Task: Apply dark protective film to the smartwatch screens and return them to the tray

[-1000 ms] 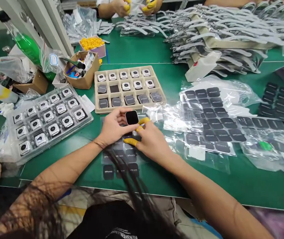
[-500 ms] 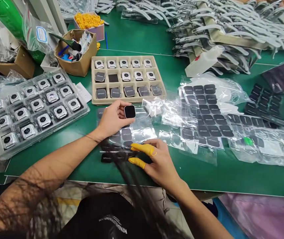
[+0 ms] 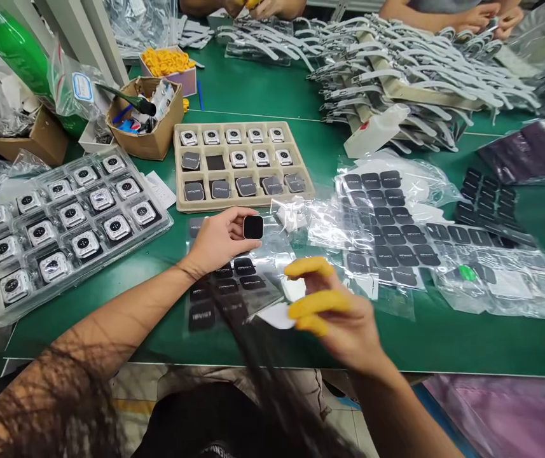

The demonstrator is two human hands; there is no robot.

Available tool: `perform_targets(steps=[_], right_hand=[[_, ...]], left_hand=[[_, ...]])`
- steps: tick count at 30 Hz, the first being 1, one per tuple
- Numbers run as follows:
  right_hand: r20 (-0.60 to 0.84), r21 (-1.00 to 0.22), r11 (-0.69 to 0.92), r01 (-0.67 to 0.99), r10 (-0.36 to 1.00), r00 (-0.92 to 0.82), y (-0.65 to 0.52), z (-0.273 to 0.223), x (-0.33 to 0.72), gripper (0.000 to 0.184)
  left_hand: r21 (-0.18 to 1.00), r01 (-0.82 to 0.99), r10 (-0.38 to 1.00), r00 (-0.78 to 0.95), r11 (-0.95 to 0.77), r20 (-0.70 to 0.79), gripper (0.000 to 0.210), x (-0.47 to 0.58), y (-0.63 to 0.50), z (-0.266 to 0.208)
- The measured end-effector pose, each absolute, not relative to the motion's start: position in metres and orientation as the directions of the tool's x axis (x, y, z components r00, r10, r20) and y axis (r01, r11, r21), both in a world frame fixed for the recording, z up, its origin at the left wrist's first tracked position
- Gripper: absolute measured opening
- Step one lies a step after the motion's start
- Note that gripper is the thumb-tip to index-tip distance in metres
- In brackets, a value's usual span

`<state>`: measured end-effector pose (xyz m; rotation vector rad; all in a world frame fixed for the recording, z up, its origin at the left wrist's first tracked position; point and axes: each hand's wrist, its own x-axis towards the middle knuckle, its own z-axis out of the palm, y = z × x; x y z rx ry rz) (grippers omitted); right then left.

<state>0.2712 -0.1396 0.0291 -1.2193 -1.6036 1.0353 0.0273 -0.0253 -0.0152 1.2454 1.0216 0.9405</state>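
Observation:
My left hand (image 3: pixel 219 238) grips a smartwatch body (image 3: pixel 253 227) by its sides, with the black screen facing up. Yellow finger cots cover several fingers of my right hand (image 3: pixel 334 305), which is blurred. Its fingers curl around a whitish piece of film (image 3: pixel 276 315), whose exact shape is smeared. Below my hands lies a clear sheet of black, printed square stickers (image 3: pixel 224 286). Just beyond my left hand stands a beige tray (image 3: pixel 246 202) with watch bodies face down and several compartments showing dark printed squares.
A clear plastic tray (image 3: pixel 152 232) of watch bodies lies at the left. More sticker sheets (image 3: pixel 391 222) and plastic bags cover the right side. Grey watch straps (image 3: pixel 396 70) are heaped at the back, near co-workers' hands (image 3: pixel 484 19). Cardboard box (image 3: pixel 151 137) holds tools.
My right hand has moved right and up off the sticker sheet, with whitish film now at its fingers. My left hand still holds the watch body. The view has tilted up slightly.

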Motion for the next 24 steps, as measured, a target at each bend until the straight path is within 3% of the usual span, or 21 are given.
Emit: perform_targets(steps=[3,8,13,18,24], right_hand=[[0.022,-0.998,0.029,0.054,0.991,-0.132,-0.095,0.042,0.274,0.042],[-0.142,-0.982,-0.138,0.129,0.989,-0.029,-0.028,0.025,0.260,0.060],[-0.224,-0.974,-0.224,0.021,0.974,-0.030,-0.031,0.002,0.251,0.065],[-0.219,-0.975,-0.220,-0.017,0.975,-0.042,-0.033,-0.001,0.259,0.064],[-0.136,-0.989,-0.144,-0.047,0.981,-0.140,-0.016,-0.003,0.286,0.067]], left_hand=[[0.995,0.021,0.947,0.303,0.102,-0.104,0.061,0.027,-0.026,-0.014],[0.997,0.050,0.950,0.304,0.065,-0.077,0.063,0.026,-0.026,-0.013],[0.994,0.111,0.942,0.332,0.017,-0.053,0.060,0.026,-0.029,-0.013],[0.988,0.153,0.946,0.319,0.006,-0.055,0.060,0.028,-0.031,-0.012],[0.993,0.072,0.959,0.265,0.088,-0.105,0.056,0.029,-0.027,-0.008]])
